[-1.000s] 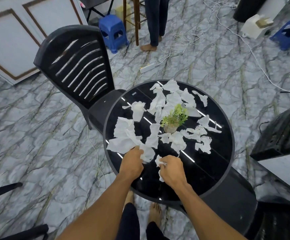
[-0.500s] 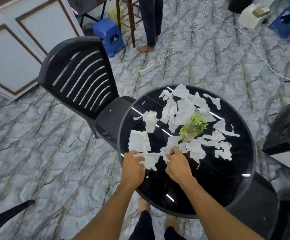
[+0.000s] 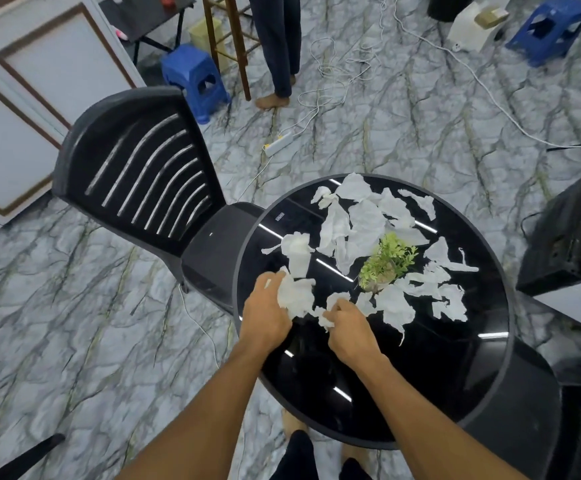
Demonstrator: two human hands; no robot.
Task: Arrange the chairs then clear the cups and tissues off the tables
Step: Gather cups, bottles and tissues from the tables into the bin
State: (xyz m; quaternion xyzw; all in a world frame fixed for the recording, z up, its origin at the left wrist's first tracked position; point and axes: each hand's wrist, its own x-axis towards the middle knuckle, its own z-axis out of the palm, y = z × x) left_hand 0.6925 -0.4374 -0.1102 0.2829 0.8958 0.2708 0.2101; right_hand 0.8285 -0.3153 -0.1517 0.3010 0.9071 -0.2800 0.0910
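The left hand (image 3: 265,320) has its fingers curled round a bunched wad of tissue (image 3: 296,296), which bulges out to the right of the knuckles. Just beside it, the right hand (image 3: 349,332) pinches a smaller scrap of tissue (image 3: 324,316) between thumb and fingertips; wad and scrap nearly touch (whether they are one torn sheet I cannot tell). Both hands work low over the near-left part of the round black table (image 3: 420,393). Beyond the two grips, loose tissues (image 3: 362,220) lie spread flat across the glossy top, one piece (image 3: 297,252) just past the wad. A small green plant (image 3: 388,261) stands beyond and to the right of the right hand, among the tissues. Left of the left hand and farther off, a black slatted chair (image 3: 136,188) has its seat pushed under the table's rim.
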